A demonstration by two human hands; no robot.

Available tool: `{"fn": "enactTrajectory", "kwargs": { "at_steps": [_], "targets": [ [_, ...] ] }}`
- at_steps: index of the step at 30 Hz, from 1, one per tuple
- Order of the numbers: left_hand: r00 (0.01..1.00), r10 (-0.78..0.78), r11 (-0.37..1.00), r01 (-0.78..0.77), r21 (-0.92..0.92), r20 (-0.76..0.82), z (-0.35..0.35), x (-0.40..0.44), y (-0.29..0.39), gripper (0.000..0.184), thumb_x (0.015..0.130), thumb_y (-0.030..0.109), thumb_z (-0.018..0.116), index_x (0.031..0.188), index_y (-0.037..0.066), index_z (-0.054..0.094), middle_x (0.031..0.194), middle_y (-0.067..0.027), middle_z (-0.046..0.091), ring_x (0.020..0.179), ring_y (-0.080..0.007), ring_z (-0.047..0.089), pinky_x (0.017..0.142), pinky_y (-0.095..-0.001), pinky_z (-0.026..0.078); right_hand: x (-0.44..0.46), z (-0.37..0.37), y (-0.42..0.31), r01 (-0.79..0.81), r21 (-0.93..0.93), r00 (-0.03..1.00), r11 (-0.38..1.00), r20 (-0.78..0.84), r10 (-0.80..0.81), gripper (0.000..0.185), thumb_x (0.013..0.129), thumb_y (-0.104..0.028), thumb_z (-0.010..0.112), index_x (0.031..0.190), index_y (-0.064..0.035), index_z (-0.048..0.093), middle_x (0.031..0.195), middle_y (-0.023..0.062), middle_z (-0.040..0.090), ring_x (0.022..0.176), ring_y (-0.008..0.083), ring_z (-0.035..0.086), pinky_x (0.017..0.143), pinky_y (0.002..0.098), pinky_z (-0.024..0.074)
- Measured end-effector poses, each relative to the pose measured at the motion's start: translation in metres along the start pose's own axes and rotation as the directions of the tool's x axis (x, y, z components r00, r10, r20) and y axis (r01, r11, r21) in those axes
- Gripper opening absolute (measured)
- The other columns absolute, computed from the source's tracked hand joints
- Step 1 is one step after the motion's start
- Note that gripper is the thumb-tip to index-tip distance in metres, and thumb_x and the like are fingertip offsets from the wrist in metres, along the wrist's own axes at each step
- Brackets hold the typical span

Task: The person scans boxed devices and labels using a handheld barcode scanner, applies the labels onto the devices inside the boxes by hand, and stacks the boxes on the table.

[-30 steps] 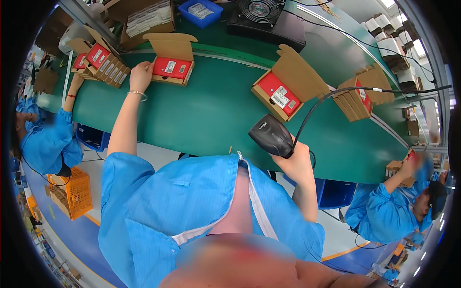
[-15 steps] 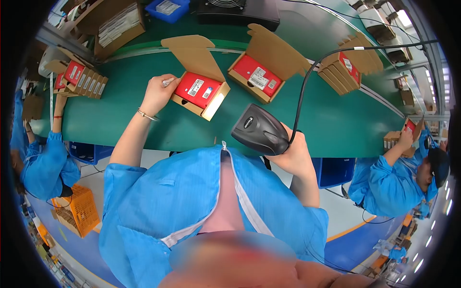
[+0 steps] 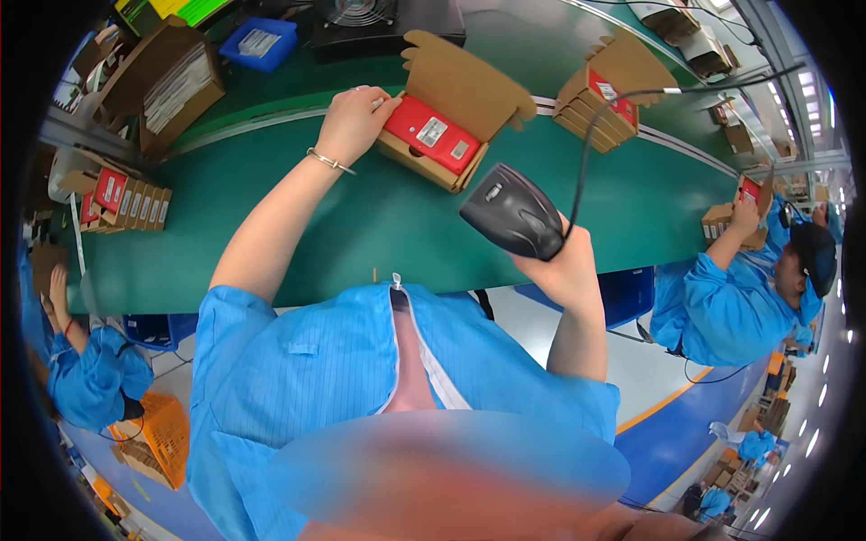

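Observation:
My right hand (image 3: 559,268) is wrapped round the grip of a black barcode scanner (image 3: 512,212), held above the bench with its head tilted up and to the left. An open cardboard box (image 3: 419,164) stands in front of me, its flap raised at the back. Inside lies a red package (image 3: 437,131) with white labels. My left hand (image 3: 354,126), bangle on the wrist, is at the box's upper left corner with its fingers pinched. A small pale thing shows between them, too small to name.
Stacked boxes (image 3: 591,122) stand at the right, their cable-side top one open. More boxes (image 3: 135,206) line the left. A file box (image 3: 185,95), a blue tray (image 3: 259,43) and a fan (image 3: 356,11) stand behind. The scanner's black cable (image 3: 582,171) arcs rightward. Co-workers sit either side.
The view has turned and shifted. Of two open boxes before me, the left one no longer shows there. My left hand has moved right to the other box; the scanner stays in my right hand.

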State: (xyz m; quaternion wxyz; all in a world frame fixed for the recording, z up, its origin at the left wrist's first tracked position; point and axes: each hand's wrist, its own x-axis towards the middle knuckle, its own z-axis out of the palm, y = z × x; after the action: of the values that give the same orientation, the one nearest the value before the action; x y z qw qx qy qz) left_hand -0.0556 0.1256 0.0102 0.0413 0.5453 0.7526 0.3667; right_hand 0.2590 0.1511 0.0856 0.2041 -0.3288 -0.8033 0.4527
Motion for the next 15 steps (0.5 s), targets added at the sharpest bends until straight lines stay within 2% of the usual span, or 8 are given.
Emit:
{"fn": "enactTrajectory", "kwargs": {
  "at_steps": [2,3,4,5,6,8,11,15],
  "targets": [
    [0.998,0.002,0.991,-0.01,-0.135,-0.063,0.003,0.0,0.003,0.033,0.084,0.033,0.06,0.08,0.0,0.066,0.072,-0.0164,0.063,0.071,-0.0345,0.061,0.066,-0.0408,0.047,0.013,-0.004,-0.007,-0.024,-0.06,1.0,0.998,-0.02,0.023,0.046,0.063,-0.006,0.068,0.108,-0.0001,0.058,0.081,0.0145,0.064,0.071,0.0241,0.064,0.067,0.0303,0.0483],
    [0.997,-0.073,0.975,0.074,-0.207,0.013,0.006,-0.003,-0.004,0.038,0.086,0.038,0.058,0.079,0.001,0.066,0.063,-0.0137,0.061,0.06,-0.0282,0.061,0.058,-0.0374,0.047,0.021,-0.006,-0.013,-0.004,-0.081,1.0,0.997,-0.004,0.004,0.046,0.065,-0.008,0.068,0.109,0.0001,0.057,0.082,0.0166,0.064,0.073,0.0274,0.065,0.068,0.0323,0.0486],
    [0.998,-0.065,0.976,0.067,-0.208,0.016,0.005,-0.005,-0.008,0.038,0.086,0.038,0.058,0.079,0.001,0.066,0.063,-0.0137,0.061,0.06,-0.0282,0.061,0.058,-0.0374,0.047,0.031,-0.008,-0.018,0.007,-0.094,1.0,0.996,0.024,-0.005,0.045,0.066,-0.009,0.069,0.109,0.0003,0.057,0.082,0.0173,0.064,0.073,0.0285,0.065,0.068,0.0328,0.0488],
    [0.946,-0.237,0.93,0.287,-0.23,0.222,0.003,-0.007,-0.012,0.04,0.087,0.04,0.055,0.081,0.002,0.067,0.058,-0.012,0.058,0.054,-0.0246,0.059,0.054,-0.0348,0.046,0.04,-0.01,-0.021,0.019,-0.107,0.999,0.994,0.051,-0.013,0.045,0.067,-0.009,0.069,0.109,0.0005,0.057,0.082,0.0179,0.064,0.073,0.0296,0.064,0.069,0.0333,0.0489],
    [0.825,-0.378,0.846,0.492,-0.206,0.42,0.002,-0.01,-0.011,0.042,0.089,0.042,0.053,0.083,0.003,0.067,0.054,-0.0103,0.055,0.048,-0.021,0.057,0.05,-0.0323,0.045,0.05,-0.012,-0.025,0.032,-0.138,0.997,0.99,0.08,-0.021,0.041,0.068,-0.012,0.07,0.105,0.0011,0.058,0.081,0.0186,0.064,0.074,0.0309,0.064,0.069,0.0345,0.0494],
    [0.873,-0.335,0.862,0.436,-0.26,0.354,-0.004,-0.024,0.005,0.046,0.091,0.044,0.048,0.085,0.003,0.067,0.048,-0.0062,0.048,0.041,-0.0155,0.051,0.044,-0.0289,0.041,0.069,-0.012,-0.028,-0.004,-0.211,0.989,0.978,0.145,0.035,0.037,0.068,-0.015,0.072,0.1,0.001,0.061,0.078,0.0158,0.064,0.07,0.0247,0.063,0.067,0.0327,0.0493],
    [0.887,-0.268,0.851,0.401,-0.339,0.375,0.0,-0.039,0.015,0.045,0.091,0.045,0.048,0.094,0.004,0.067,0.049,-0.0048,0.047,0.041,-0.0134,0.049,0.043,-0.0283,0.038,0.083,-0.009,-0.011,0.149,-0.325,0.977,0.934,0.197,-0.087,0.039,0.067,-0.02,0.072,0.098,0.0005,0.061,0.084,0.0198,0.065,0.081,0.0328,0.064,0.072,0.0382,0.0508],
    [0.888,-0.284,0.772,0.435,-0.462,0.362,0.001,-0.044,0.007,0.038,0.092,0.039,0.053,0.103,0.005,0.066,0.051,0.0063,0.043,0.041,-0.0032,0.036,0.038,-0.0208,0.025,0.079,-0.019,-0.022,0.056,-0.431,0.969,0.9,0.24,0.054,0.032,0.065,-0.021,0.069,0.088,-0.0002,0.061,0.079,0.0202,0.063,0.081,0.0354,0.063,0.072,0.0406,0.0512]
  ]
}}
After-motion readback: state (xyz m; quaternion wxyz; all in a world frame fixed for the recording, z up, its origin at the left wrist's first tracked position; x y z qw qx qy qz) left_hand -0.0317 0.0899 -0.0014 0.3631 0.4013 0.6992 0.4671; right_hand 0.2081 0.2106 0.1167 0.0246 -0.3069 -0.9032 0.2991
